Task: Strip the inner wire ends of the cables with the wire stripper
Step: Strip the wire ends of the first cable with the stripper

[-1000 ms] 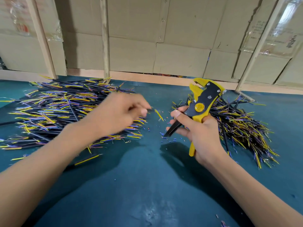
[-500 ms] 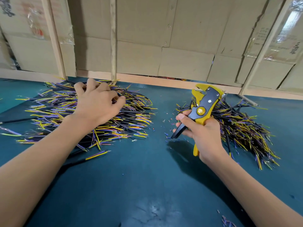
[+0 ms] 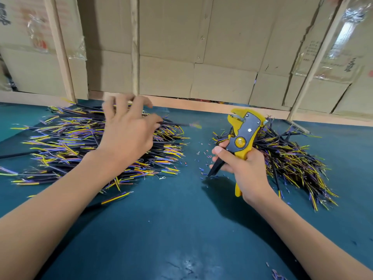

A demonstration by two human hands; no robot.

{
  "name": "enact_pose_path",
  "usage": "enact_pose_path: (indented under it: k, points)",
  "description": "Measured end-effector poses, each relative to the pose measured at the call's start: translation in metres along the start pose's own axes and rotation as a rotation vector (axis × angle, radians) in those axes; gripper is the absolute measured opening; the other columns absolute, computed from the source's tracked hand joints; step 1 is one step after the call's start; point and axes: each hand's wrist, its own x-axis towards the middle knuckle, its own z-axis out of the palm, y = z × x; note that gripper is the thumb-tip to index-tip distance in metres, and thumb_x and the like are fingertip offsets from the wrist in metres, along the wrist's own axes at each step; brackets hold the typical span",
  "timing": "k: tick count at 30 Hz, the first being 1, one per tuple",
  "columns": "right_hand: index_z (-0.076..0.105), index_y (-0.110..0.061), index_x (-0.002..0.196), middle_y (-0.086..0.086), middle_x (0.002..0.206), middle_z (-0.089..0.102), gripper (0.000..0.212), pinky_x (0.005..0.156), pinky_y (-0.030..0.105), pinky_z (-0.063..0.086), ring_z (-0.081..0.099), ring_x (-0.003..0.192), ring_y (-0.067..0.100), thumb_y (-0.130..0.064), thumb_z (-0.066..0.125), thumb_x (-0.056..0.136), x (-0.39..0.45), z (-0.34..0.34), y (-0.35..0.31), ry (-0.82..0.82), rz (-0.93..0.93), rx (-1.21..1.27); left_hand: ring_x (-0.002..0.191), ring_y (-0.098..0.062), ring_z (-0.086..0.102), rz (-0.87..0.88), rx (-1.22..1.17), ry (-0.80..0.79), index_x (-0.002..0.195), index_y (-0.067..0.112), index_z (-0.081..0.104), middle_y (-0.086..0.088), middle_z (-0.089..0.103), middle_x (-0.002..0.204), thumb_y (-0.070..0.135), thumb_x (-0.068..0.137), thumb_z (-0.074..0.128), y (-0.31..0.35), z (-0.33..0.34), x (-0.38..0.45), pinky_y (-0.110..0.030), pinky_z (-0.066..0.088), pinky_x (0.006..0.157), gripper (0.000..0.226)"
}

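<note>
My right hand (image 3: 245, 170) grips the wire stripper (image 3: 240, 142) at about 3 o'clock from the centre of the view, fingers curled round its handles and thumb laid along the near side. The tool stands nearly upright: yellow body, dark grey side plate with a yellow round knob, metal head uppermost, one black handle splayed out toward 8 o'clock and a yellow handle end showing below my palm.

My left hand (image 3: 127, 134), at 10 o'clock, hovers over the left pile of cables (image 3: 66, 146); thumb and forefinger pinch one black cable (image 3: 171, 123) whose blurred coloured end points toward 3 o'clock, while the other fingers spread loosely upward.

Each cable is a short black sheath with thin yellow, blue and purple inner wires fanning from its ends. A second heap, the right pile of cables (image 3: 290, 160), lies just behind and beside my right hand. Between the piles, small clippings of insulation (image 3: 203, 158) are scattered on the surface.

The surface is a dark teal mat (image 3: 181, 229), scuffed near 6 o'clock. Along 12 o'clock runs a wall of cardboard sheets (image 3: 222, 47) held by pale wooden battens (image 3: 134, 47), with clear tape on some panels.
</note>
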Motion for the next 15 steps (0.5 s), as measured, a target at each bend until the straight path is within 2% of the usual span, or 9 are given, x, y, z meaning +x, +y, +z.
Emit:
enact_pose_path:
  k: [3,5,8,10,12,13,15]
  points:
    - [0.07,0.0,0.091,0.019,0.087,0.069,0.006,0.067,0.043,0.063,0.068,0.075,0.032,0.001,0.075,0.088,0.001,-0.002,-0.002,-0.031,0.049,0.113,0.091,-0.036,0.06,0.193,-0.227,-0.005,0.116,0.014,0.072,-0.008,0.066,0.096,-0.002,0.086,0.07,0.021,-0.007,0.004,-0.048,0.041,0.083,0.034]
    - [0.072,0.0,0.094,0.023,0.098,0.069,0.013,0.07,0.047,0.062,0.068,0.079,0.034,-0.005,0.078,0.083,0.002,-0.004,-0.005,-0.083,0.089,0.215,0.081,-0.031,0.064,0.272,-0.267,-0.033,0.119,0.011,0.069,-0.005,0.067,0.09,-0.004,0.086,0.065,0.036,-0.011,0.001,-0.05,0.045,0.083,0.036]
    - [0.072,-0.007,0.091,0.023,0.106,0.072,0.009,0.073,0.049,0.06,0.067,0.079,0.033,-0.007,0.072,0.082,0.003,-0.006,-0.008,-0.177,0.105,0.342,0.076,-0.025,0.063,0.304,-0.297,-0.083,0.117,0.01,0.069,-0.001,0.068,0.089,0.001,0.091,0.057,0.045,-0.011,-0.007,-0.048,0.047,0.081,0.03]
    - [0.068,-0.006,0.095,0.023,0.106,0.072,0.011,0.075,0.049,0.06,0.067,0.078,0.032,-0.003,0.068,0.085,0.003,-0.008,-0.008,-0.231,0.098,0.378,0.077,-0.014,0.06,0.228,-0.518,-0.195,0.118,0.006,0.067,0.0,0.067,0.088,0.0,0.097,0.05,0.044,-0.01,-0.019,-0.039,0.051,0.076,0.027]
    - [0.069,-0.006,0.096,0.022,0.105,0.071,0.011,0.075,0.051,0.059,0.067,0.078,0.031,-0.001,0.067,0.087,0.003,-0.007,-0.006,-0.279,0.081,0.381,0.069,0.0,0.057,0.108,-0.733,-0.329,0.119,0.011,0.066,0.011,0.064,0.082,0.002,0.101,0.048,0.042,-0.011,-0.034,-0.019,0.047,0.069,0.027]
    - [0.071,-0.008,0.095,0.021,0.104,0.071,0.012,0.076,0.051,0.059,0.067,0.078,0.031,0.0,0.067,0.087,0.002,-0.005,-0.006,-0.296,0.076,0.372,0.062,0.0,0.058,0.049,-0.827,-0.389,0.119,0.016,0.066,0.014,0.064,0.079,0.004,0.102,0.049,0.042,-0.01,-0.04,-0.013,0.043,0.062,0.027]
    - [0.073,-0.012,0.092,0.021,0.102,0.072,0.014,0.076,0.053,0.059,0.067,0.078,0.031,0.0,0.069,0.085,0.0,-0.001,-0.006,-0.3,0.072,0.349,0.05,-0.009,0.06,-0.114,-1.081,-0.543,0.117,0.02,0.067,0.008,0.069,0.081,0.008,0.104,0.049,0.046,-0.01,-0.046,-0.017,0.043,0.054,0.025]
